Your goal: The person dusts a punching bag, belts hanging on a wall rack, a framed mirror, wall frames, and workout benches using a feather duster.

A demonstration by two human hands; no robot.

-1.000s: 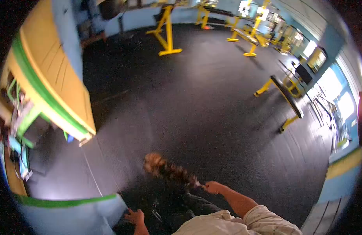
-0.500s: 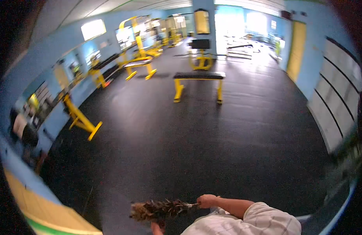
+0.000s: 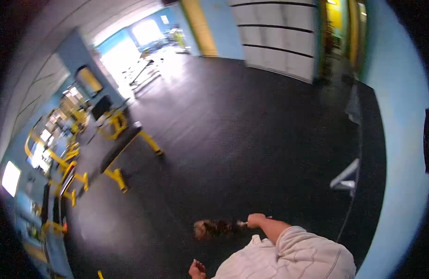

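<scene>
My right hand (image 3: 257,220) is closed around the handle of a feather duster (image 3: 217,229). The duster points left, its brown feathers held over the dark floor in front of my white shirt. Low at the bottom edge is my left hand (image 3: 197,269), below the feathers and apart from them. Its fingers look loosely curled and apart, with nothing visible in them.
A bench with yellow legs (image 3: 118,149) stands left of centre, with more yellow gym machines (image 3: 68,174) beyond. White panels (image 3: 277,39) line the far wall beside a doorway (image 3: 336,42). A pale angled metal piece (image 3: 346,176) is near the blue wall (image 3: 402,139) on the right.
My view has swung right and tilted, bringing the doorway and right wall in. My left hand, formerly close under the duster's feathers, is now apart from them. My right hand keeps its hold.
</scene>
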